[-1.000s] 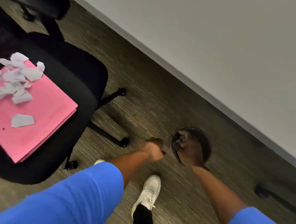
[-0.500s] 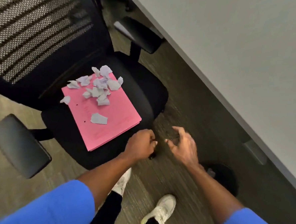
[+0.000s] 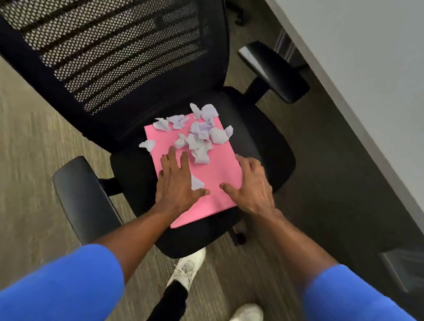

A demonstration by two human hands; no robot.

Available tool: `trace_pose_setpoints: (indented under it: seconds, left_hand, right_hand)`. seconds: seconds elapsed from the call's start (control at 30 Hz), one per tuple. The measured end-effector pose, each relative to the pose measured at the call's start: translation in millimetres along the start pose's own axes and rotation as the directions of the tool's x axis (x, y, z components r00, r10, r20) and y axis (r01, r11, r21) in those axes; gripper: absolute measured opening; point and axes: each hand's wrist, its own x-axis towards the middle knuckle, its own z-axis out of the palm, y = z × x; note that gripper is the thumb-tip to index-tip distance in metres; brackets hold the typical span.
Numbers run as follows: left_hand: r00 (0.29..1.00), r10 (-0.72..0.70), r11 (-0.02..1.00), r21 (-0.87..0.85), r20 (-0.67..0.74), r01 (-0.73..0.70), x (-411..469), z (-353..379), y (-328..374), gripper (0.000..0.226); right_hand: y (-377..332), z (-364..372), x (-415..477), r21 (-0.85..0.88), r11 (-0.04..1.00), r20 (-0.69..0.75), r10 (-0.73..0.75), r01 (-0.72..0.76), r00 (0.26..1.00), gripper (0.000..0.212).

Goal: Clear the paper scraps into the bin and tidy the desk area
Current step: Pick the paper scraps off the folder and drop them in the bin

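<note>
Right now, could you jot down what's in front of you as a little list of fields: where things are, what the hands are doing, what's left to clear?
setting: black office chair beside a grey desk
on the seat: pink folder, lying flat
on the folder: paper scraps, mostly piled at its far end; a few spill past the edges
left hand: flat on the folder, fingers spread, beside one loose scrap
right hand: open, at the folder's right edge
bin: not in view
left to do: all scraps still on the folder
</note>
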Motion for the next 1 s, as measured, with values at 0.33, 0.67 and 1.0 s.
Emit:
trace_pose_setpoints:
  seconds: [0.33,0.67,1.0]
  left_hand:
    - [0.968,0.241,0.969,-0.073,0.073,-0.236,54,14,-19,0.145]
    - [0.925,0.353,0.935,-0.022,0.144,-0.353,72,22,-34,0.097]
    - [0.910,0.394,0.919,-0.027,0.130,-0.394,80,28,-34,0.044]
  right_hand:
    - [-51,-5,100,-0.347,0.923,0.090,-0.145,0.168,0.985,0.108]
    - [-81,1,157,-0.531,0.760,0.268,-0.269,0.375,0.925,0.108]
    - [-81,-6,158,-0.575,0.665,0.338,-0.338,0.477,0.879,0.068]
